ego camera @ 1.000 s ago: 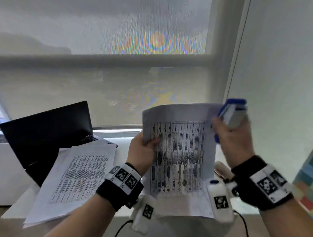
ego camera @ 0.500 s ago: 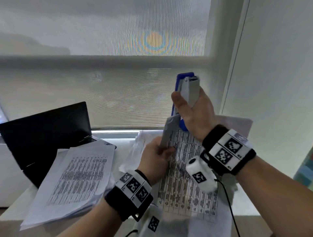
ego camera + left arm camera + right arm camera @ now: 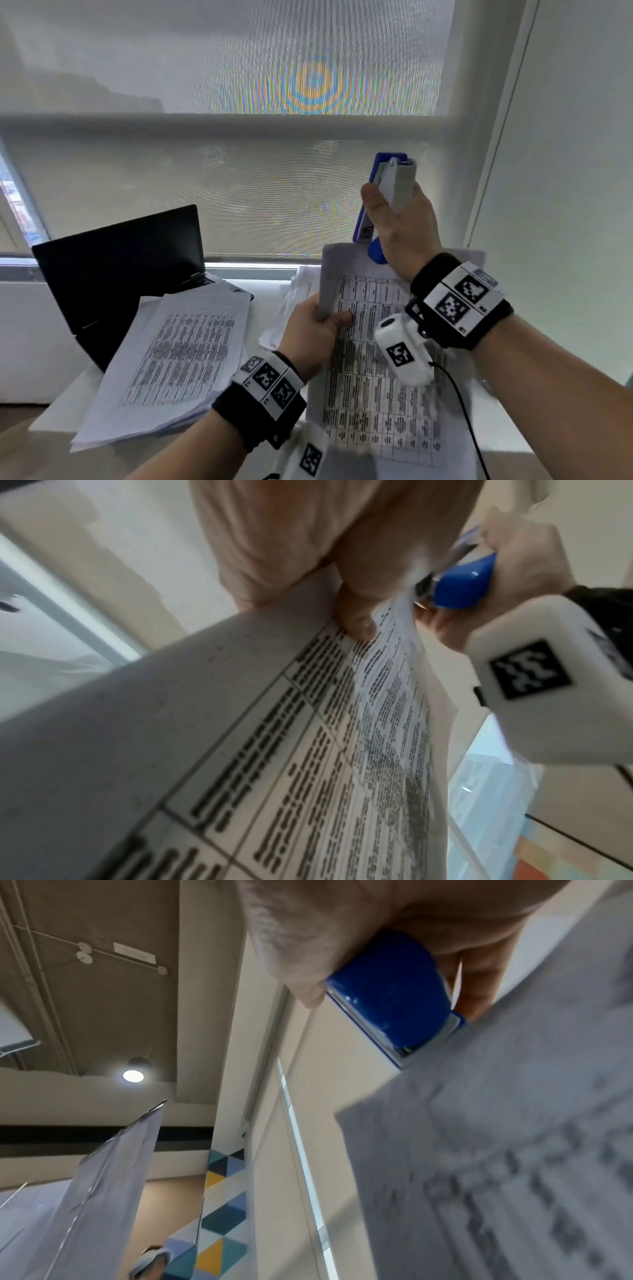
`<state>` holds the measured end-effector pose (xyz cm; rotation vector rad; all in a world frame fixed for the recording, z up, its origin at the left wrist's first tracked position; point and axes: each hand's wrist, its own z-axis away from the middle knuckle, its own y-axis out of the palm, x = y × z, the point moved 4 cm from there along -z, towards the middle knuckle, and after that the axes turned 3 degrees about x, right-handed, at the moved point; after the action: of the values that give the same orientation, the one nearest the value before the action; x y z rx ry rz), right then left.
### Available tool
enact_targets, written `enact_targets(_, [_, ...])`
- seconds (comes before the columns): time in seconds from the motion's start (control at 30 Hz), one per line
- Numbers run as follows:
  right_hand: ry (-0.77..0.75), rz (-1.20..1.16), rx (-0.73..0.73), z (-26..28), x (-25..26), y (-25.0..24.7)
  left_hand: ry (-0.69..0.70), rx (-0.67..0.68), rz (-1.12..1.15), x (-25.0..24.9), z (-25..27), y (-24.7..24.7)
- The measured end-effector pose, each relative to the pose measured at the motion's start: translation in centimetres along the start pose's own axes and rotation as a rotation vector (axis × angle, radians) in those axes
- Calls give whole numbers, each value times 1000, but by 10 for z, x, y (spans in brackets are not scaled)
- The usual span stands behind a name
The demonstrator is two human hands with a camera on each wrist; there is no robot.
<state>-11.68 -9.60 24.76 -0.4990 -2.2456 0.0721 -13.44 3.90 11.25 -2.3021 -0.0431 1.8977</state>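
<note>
My left hand (image 3: 317, 330) pinches the left edge of a set of printed table sheets (image 3: 373, 377), thumb on the printed face (image 3: 356, 623). My right hand (image 3: 400, 222) grips a blue and grey stapler (image 3: 387, 192), held upright with its nose down over the sheets' top edge near the left corner. In the right wrist view the stapler's blue nose (image 3: 394, 993) meets the paper edge (image 3: 496, 1123). The left wrist view shows the stapler (image 3: 462, 588) right beside the sheets (image 3: 308, 750).
A thick stack of printed papers (image 3: 178, 356) lies on the white table (image 3: 51, 407) at the left, partly over an open black laptop (image 3: 116, 270). More loose sheets (image 3: 294, 308) lie behind my left hand. A blind-covered window (image 3: 239, 171) is ahead, a white wall (image 3: 565, 171) to the right.
The right hand swung the stapler from the sheets' right side to over their top left corner and turned it upright. The left hand tilted the sheets flatter and lower.
</note>
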Motion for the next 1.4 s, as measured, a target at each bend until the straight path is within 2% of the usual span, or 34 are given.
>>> enact_targets(0.1, [88,-34,-54,2,-18,-14,-90,-67,-28,21,-5,-28])
enact_targets(0.2, [230,62,2,9,-57,-31,-186,-169,-156,43,-15,-79])
enact_targets(0.27, [354,206,104,22,-89,-41,-243,-203,-344,52,-28,-124])
enact_targets(0.37, [610,388,272,48,-135,-53,-300,-214,-757,53,-51,-198])
enact_targets(0.47, [883,291,312,66,-173,-61,-368,-353,-912,58,-71,-256])
enact_targets(0.57, [1074,187,281,76,-206,-60,-351,-384,-1017,67,-88,-257])
enact_targets(0.63, [1133,174,273,79,-229,-55,-245,-290,-1078,71,-96,-221])
enact_targets(0.67, [1139,198,271,78,-243,-52,-186,-172,-1066,79,-99,-196])
enact_targets(0.73, [1131,232,278,72,-268,-43,-156,231,-1035,103,-96,-134])
enact_targets(0.8, [1092,407,393,65,-286,-33,-246,642,-1081,129,-83,-83])
enact_targets(0.83, [1098,495,421,61,-288,-29,-287,754,-1129,139,-77,-68])
enact_targets(0.87, [1021,653,511,55,-287,-23,-305,801,-1172,149,-74,-61])
enact_targets(0.93, [863,845,634,42,-289,-8,-320,810,-1232,159,-72,-61])
enact_targets(0.97, [835,854,617,37,-298,-4,-327,809,-1252,164,-73,-68])
enact_targets(1.0, [895,804,558,34,-310,-5,-338,811,-1263,166,-74,-75])
enact_targets(1.07, [1031,665,346,26,-329,-8,-322,799,-1265,169,-77,-87])
enact_targets(1.1, [1043,642,325,22,-336,-8,-302,786,-1275,169,-79,-90])
enact_targets(1.2, [1073,659,350,14,-351,-13,-323,793,-1287,164,-81,-87])
enact_targets(1.4, [973,786,378,11,-349,-24,-403,796,-1365,165,-64,-98])
